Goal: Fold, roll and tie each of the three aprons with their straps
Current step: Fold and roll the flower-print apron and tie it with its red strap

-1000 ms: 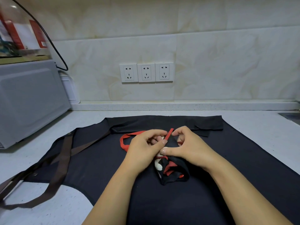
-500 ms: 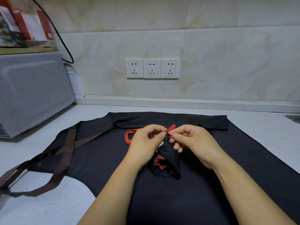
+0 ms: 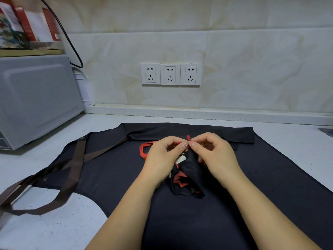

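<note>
A small rolled black apron point(image 3: 189, 175) with red lining lies on top of a large dark apron point(image 3: 108, 165) spread flat on the counter. Its red strap point(image 3: 144, 150) loops out to the left. My left hand point(image 3: 162, 156) and my right hand point(image 3: 214, 154) meet above the roll's far end, thumb and forefinger of each pinching the red strap, a short red end sticking up between them. The large apron's brown straps point(image 3: 72, 172) trail off to the left. I see no third apron.
A grey microwave point(image 3: 36, 98) stands at the left with boxes on top and a black cable point(image 3: 72, 42) behind it. Three wall sockets point(image 3: 170, 74) sit on the tiled back wall. The white counter point(image 3: 45, 222) shows at front left and right.
Both hands have drawn closer together at the strap; the red end now stands up shorter between the fingertips. The roll has shifted slightly, and the camera has tilted down and nearer.
</note>
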Tool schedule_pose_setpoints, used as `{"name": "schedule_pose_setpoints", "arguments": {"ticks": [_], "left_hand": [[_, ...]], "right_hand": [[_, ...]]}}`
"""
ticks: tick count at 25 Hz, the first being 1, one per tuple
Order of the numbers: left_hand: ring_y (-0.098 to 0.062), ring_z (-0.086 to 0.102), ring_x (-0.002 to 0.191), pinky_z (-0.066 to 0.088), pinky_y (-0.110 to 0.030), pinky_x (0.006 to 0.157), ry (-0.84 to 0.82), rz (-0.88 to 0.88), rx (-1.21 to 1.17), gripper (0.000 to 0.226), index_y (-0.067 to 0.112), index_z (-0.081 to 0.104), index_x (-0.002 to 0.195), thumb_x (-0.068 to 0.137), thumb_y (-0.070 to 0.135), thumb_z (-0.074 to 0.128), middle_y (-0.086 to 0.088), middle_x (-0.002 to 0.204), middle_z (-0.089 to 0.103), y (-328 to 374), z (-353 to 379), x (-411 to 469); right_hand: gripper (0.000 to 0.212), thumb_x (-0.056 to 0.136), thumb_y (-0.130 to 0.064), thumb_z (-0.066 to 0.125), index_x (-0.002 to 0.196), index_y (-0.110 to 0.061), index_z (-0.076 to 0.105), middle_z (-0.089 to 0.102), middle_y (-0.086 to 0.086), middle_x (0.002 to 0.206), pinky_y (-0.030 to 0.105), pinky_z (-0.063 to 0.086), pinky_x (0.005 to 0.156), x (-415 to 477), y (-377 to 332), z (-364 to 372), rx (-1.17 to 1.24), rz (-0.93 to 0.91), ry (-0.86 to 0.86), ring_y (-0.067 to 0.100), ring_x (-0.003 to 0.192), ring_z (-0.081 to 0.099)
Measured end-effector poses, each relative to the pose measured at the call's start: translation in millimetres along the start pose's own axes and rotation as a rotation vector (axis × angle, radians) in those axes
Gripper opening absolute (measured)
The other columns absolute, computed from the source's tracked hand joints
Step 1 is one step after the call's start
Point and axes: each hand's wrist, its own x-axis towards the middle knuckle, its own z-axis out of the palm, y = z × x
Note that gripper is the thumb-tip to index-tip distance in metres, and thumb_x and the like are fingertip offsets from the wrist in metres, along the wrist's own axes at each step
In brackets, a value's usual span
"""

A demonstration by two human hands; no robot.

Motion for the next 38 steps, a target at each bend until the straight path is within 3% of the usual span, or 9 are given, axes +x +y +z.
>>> {"name": "schedule_pose_setpoints", "arguments": {"ticks": [5, 9, 13, 18, 21, 24, 30, 35, 38], "left_hand": [[-0.01, 0.069, 0.093, 0.053, -0.028, 0.089, -0.034, 0.019, -0.05, 0.011, 0.021, 0.071, 0.091, 0.094, 0.016, 0.062, 0.002, 0.092, 0.074, 0, 2, -1], [-0.006, 0.068, 0.088, 0.05, -0.021, 0.08, -0.055, -0.013, -0.096, 0.011, 0.021, 0.071, 0.091, 0.095, 0.018, 0.062, 0.003, 0.085, 0.073, 1, 1, 0], [-0.003, 0.065, 0.076, 0.047, -0.019, 0.072, -0.07, -0.121, -0.181, 0.011, 0.019, 0.072, 0.093, 0.095, 0.021, 0.061, 0.006, 0.078, 0.07, 4, -2, 1], [-0.008, 0.064, 0.072, 0.047, -0.027, 0.073, -0.095, -0.168, -0.16, 0.014, 0.022, 0.072, 0.091, 0.096, 0.025, 0.059, 0.001, 0.079, 0.072, 5, -4, 2], [-0.005, 0.051, 0.06, 0.043, -0.02, 0.062, -0.087, -0.194, -0.152, 0.016, 0.017, 0.07, 0.09, 0.097, 0.023, 0.057, 0.005, 0.071, 0.07, 4, -7, 4], [-0.005, 0.042, 0.054, 0.033, -0.017, 0.051, -0.12, -0.278, -0.26, 0.015, 0.011, 0.068, 0.088, 0.096, 0.016, 0.057, 0.007, 0.058, 0.058, 2, -12, 6], [-0.009, 0.056, 0.059, 0.045, -0.021, 0.061, -0.181, -0.351, -0.362, 0.004, 0.011, 0.07, 0.08, 0.081, 0.007, 0.071, -0.002, 0.068, 0.064, 5, -17, 4], [-0.014, 0.064, 0.066, 0.05, -0.02, 0.061, -0.14, -0.307, -0.403, 0.019, 0.012, 0.066, 0.076, 0.078, -0.006, 0.071, -0.012, 0.085, 0.067, 7, -15, 3], [-0.013, 0.063, 0.065, 0.047, -0.016, 0.056, -0.13, -0.228, -0.309, 0.021, 0.012, 0.066, 0.079, 0.079, -0.008, 0.071, -0.015, 0.086, 0.07, 9, -11, 0]], "right_hand": [[0.02, 0.091, -0.023, 0.065, 0.11, -0.027, 0.067, 0.068, -0.003, 0.092, 0.015, 0.047, 0.056, 2, -5, -4, 0.121, 0.127, -0.101, -0.001, 0.062, 0.055], [0.007, 0.089, -0.021, 0.067, 0.087, -0.024, 0.073, 0.071, -0.007, 0.081, 0.014, 0.047, 0.057, 0, -6, -4, 0.055, 0.078, -0.077, 0.001, 0.063, 0.057], [0.008, 0.086, -0.017, 0.07, 0.084, -0.024, 0.072, 0.071, -0.012, 0.078, 0.009, 0.043, 0.059, -3, -9, -1, 0.052, -0.01, -0.021, -0.005, 0.064, 0.059], [0.013, 0.085, -0.018, 0.071, 0.079, -0.029, 0.071, 0.065, -0.001, 0.069, 0.011, 0.043, 0.059, -6, -7, 5, 0.0, -0.063, 0.069, 0.001, 0.06, 0.054], [0.011, 0.082, -0.017, 0.074, 0.077, -0.026, 0.074, 0.07, -0.009, 0.072, 0.012, 0.046, 0.064, -7, -12, 1, 0.01, -0.066, -0.014, 0.0, 0.065, 0.061], [0.011, 0.077, -0.012, 0.078, 0.074, -0.023, 0.077, 0.074, -0.009, 0.084, 0.027, 0.054, 0.081, -7, -14, -4, -0.009, -0.054, -0.156, 0.008, 0.083, 0.068], [0.021, 0.073, -0.008, 0.08, 0.065, -0.026, 0.073, 0.07, -0.013, 0.097, 0.047, 0.049, 0.091, -3, -10, -7, -0.085, -0.082, -0.244, 0.015, 0.089, 0.066], [0.014, 0.082, -0.017, 0.073, 0.069, -0.022, 0.072, 0.068, -0.015, 0.099, 0.04, 0.051, 0.09, -3, -10, -10, -0.083, -0.023, -0.281, 0.015, 0.088, 0.065], [0.017, 0.089, -0.017, 0.061, 0.085, -0.032, 0.068, 0.07, -0.014, 0.094, 0.03, 0.052, 0.076, -2, -9, -10, -0.14, 0.014, -0.206, 0.02, 0.081, 0.063]]}}
